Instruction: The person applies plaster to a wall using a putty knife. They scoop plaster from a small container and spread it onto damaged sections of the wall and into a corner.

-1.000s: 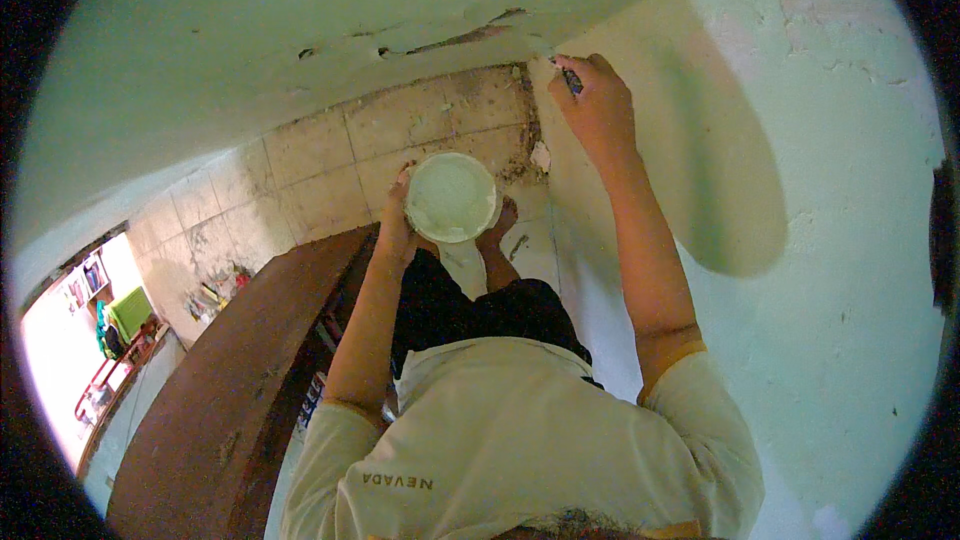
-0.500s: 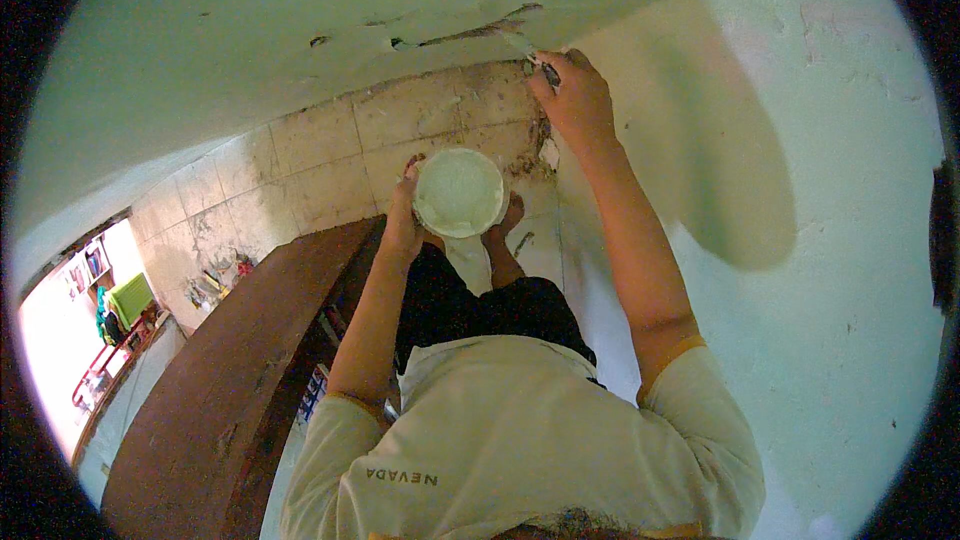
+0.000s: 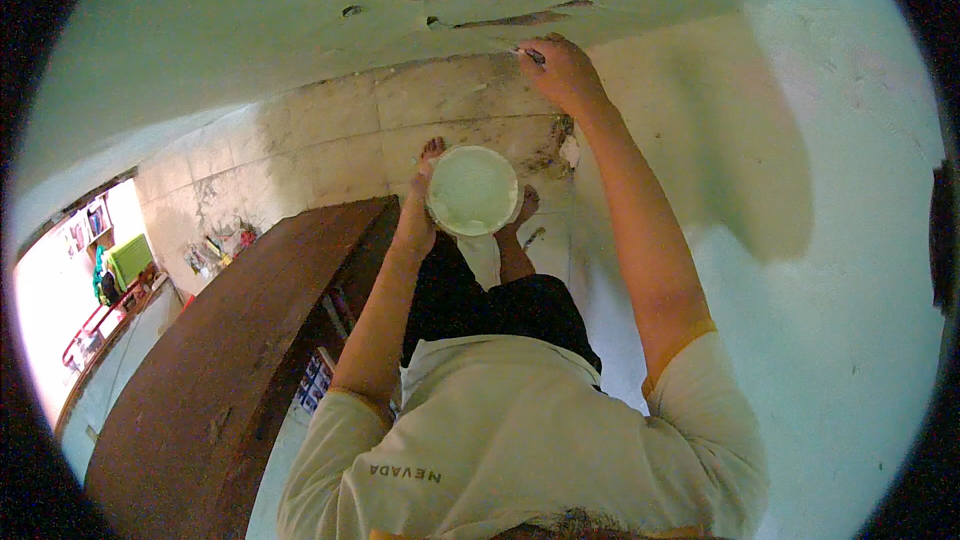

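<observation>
My left hand (image 3: 418, 202) grips the rim of a round white bucket (image 3: 472, 190) filled with pale paste, held at waist height above my bare feet. My right hand (image 3: 560, 70) is stretched up and closed on a small scraper tool (image 3: 530, 55), whose tip presses against the pale wall (image 3: 300, 30) just below a long dark crack (image 3: 510, 18). Most of the tool is hidden by my fingers.
A long dark brown wooden table (image 3: 230, 360) stands to my left. The stained tile floor (image 3: 330, 140) holds small debris near the far left wall. A white wall (image 3: 850, 270) rises at my right. A bright doorway (image 3: 70, 280) with green items lies far left.
My right hand has slid left along the wall, from the corner toward the crack. The bucket in my left hand has stayed at about the same height.
</observation>
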Available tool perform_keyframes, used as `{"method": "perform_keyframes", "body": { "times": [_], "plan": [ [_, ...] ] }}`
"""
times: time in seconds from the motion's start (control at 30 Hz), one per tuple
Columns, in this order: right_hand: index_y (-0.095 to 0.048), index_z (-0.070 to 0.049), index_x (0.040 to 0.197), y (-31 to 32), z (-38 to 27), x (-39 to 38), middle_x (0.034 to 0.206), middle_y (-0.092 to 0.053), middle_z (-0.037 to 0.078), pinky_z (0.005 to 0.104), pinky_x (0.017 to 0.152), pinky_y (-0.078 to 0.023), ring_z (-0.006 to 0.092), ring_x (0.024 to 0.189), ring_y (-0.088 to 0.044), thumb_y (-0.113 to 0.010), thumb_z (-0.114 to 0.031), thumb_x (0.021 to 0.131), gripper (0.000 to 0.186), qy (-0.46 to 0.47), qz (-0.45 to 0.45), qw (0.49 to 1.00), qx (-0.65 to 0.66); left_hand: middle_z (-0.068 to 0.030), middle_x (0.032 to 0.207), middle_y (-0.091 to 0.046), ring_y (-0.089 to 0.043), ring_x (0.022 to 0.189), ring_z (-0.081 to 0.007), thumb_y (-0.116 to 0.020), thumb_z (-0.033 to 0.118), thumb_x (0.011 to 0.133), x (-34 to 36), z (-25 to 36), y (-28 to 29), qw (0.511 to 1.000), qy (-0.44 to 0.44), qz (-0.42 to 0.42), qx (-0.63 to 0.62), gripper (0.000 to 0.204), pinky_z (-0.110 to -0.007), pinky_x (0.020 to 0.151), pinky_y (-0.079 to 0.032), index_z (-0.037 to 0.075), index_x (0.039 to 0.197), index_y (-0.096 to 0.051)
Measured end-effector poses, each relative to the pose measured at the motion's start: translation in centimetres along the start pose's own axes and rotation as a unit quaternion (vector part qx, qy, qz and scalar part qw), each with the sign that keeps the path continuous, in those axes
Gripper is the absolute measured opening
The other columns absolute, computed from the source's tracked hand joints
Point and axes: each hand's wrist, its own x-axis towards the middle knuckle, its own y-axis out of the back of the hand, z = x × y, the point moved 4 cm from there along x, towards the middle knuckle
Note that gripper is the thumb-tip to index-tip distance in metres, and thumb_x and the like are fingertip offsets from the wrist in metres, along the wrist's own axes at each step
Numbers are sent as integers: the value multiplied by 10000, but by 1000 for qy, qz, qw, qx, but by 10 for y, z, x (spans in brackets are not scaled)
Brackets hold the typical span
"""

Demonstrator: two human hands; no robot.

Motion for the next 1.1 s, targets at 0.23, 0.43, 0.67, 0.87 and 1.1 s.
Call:
{"method": "perform_keyframes", "body": {
  "times": [0.23,0.43,0.67,0.87,1.1],
  "plan": [
    [-662,-97,1128,-42,-24,30,1048,-661,186,426,867,-500,360,963,-630,-613,-294,879,322,14,18,995,95,-110,1536,-281,-261,1411,-255,-354,559,971,5,4,13,996,-82,-9,23,733,-393,1146,-214,54,1493,-254],
    [-658,-78,1122,-75,-26,38,1043,-663,197,425,865,-500,363,965,-632,-620,-310,878,339,11,71,994,81,-113,1541,-283,-253,1423,-240,-358,519,984,-7,5,19,998,-54,26,18,707,-372,1154,-203,35,1491,-264],
    [-674,-69,1069,-78,-29,42,991,-676,193,432,809,-515,375,911,-645,-611,-314,880,315,-4,81,994,73,-116,1450,-421,-363,1358,-245,-388,546,972,-13,11,26,996,-20,87,-18,696,-377,1122,-275,20,1427,-376],
    [-684,-74,1042,-56,-62,43,990,-679,188,431,774,-525,358,876,-656,-613,-333,871,319,-38,70,995,53,-113,1451,-414,-368,1349,-245,-407,541,966,-9,-3,37,995,-50,74,-46,695,-377,1129,-260,20,1424,-378],
    [-693,-105,1040,-47,-76,36,979,-687,166,412,760,-532,337,845,-658,-619,-352,864,312,-4,7,999,31,-120,1445,-417,-365,1349,-243,-378,512,985,-16,3,27,995,-4,92,-24,655,-378,1122,-272,32,1431,-369]
  ]
}}
